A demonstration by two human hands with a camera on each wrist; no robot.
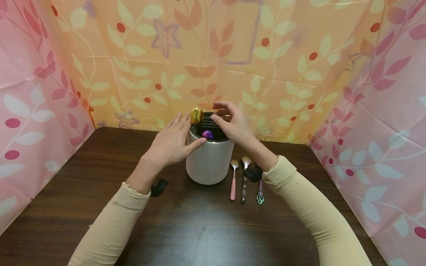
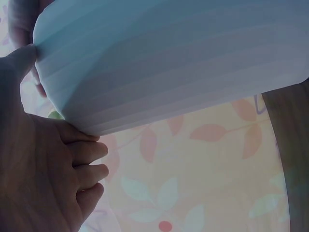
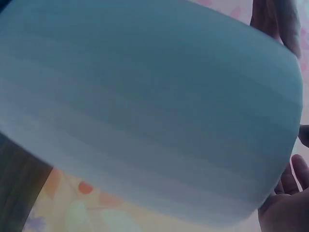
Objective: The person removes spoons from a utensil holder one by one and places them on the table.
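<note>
A white cylindrical utensil holder (image 1: 209, 162) with a dark slotted insert (image 1: 209, 121) stands upright on the table. From its top rises the gold bowl of a spoon (image 1: 197, 116), and lower in the opening shows a shiny purple rounded tip (image 1: 208, 134). My left hand (image 1: 169, 142) lies along the holder's left rim, fingers straight and thumb stretched across the front. Over the right rim is my right hand (image 1: 234, 123), its fingers loosely bent and nothing visible between thumb and fingers. Both wrist views are mostly filled by the holder's pale wall (image 2: 169, 63).
Right of the holder lie a pink-handled spoon (image 1: 233, 183), a dark-handled spoon (image 1: 244, 184) and one with an ornate iridescent handle (image 1: 260, 194), partly covered by the right wrist's black camera (image 1: 253, 174). Floral curtains (image 1: 133, 66) enclose the brown table (image 1: 83, 177).
</note>
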